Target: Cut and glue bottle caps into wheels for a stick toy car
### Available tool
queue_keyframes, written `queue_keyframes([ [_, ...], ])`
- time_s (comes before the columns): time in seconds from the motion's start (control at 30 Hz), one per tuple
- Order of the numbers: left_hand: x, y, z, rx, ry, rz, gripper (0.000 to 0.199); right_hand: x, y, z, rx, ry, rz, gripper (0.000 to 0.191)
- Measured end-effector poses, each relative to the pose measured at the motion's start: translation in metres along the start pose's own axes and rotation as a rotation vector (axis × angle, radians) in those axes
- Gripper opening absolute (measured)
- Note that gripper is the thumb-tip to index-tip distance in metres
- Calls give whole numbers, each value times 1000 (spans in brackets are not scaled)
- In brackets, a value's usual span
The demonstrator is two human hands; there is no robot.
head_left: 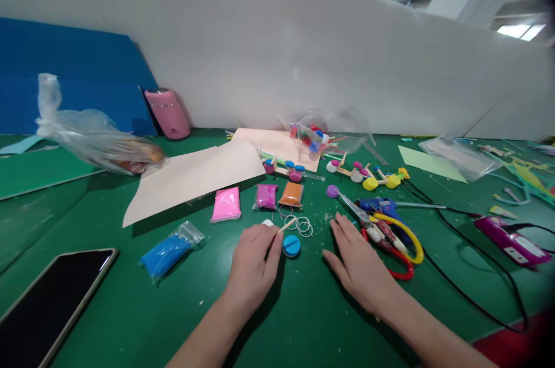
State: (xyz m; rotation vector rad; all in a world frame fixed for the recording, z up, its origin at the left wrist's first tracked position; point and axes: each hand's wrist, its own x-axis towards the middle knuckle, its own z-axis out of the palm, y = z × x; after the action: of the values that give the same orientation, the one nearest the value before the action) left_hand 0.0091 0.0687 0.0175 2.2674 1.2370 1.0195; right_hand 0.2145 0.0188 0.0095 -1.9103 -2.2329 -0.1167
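Note:
My left hand (255,255) is closed, pinching a short wooden stick (288,225) between thumb and forefinger. Just right of it lies a blue disc (291,246) with a slot-like line across its top, and several thin white rings (304,227) are behind that. Part of a white piece (267,222) shows past my left knuckles. My right hand (359,261) rests palm down on the green table with its fingers stretched out, holding nothing. Near its fingertips are scissors (353,206) and a small purple disc (332,190).
Beyond the hands lie pink (227,204), purple (265,197) and orange (292,194) packets, plus small wheeled stick models (284,168). A blue glue gun (377,204) with a cord is at right. At left are a blue packet (167,252) and a phone (52,304).

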Motion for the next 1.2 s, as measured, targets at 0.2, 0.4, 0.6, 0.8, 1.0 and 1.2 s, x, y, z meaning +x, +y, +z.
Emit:
queue_keyframes([
  [0.2, 0, 1, -1, -12, -8, 3, 13, -30, 51, -4, -21, 307, 179, 40],
  [0.4, 0, 2, -1, -13, -27, 19, 13, -36, 75, -17, -48, 14, 385, 44],
  [0.6, 1, 0, 0, -19, -33, 6, 12, -49, 92, -32, 212, 95, 483, 47],
  [0.8, 1, 0, 0, -13, -22, -2, 12, -60, 146, -52, 103, 87, 617, 47],
  [1.0, 1, 1, -2, -16, -36, -12, 13, -63, 182, -46, 32, 110, 582, 34],
  [1.2, 1, 1, -1, -6, -54, -17, 13, -48, 146, -22, -42, 143, 436, 33],
])
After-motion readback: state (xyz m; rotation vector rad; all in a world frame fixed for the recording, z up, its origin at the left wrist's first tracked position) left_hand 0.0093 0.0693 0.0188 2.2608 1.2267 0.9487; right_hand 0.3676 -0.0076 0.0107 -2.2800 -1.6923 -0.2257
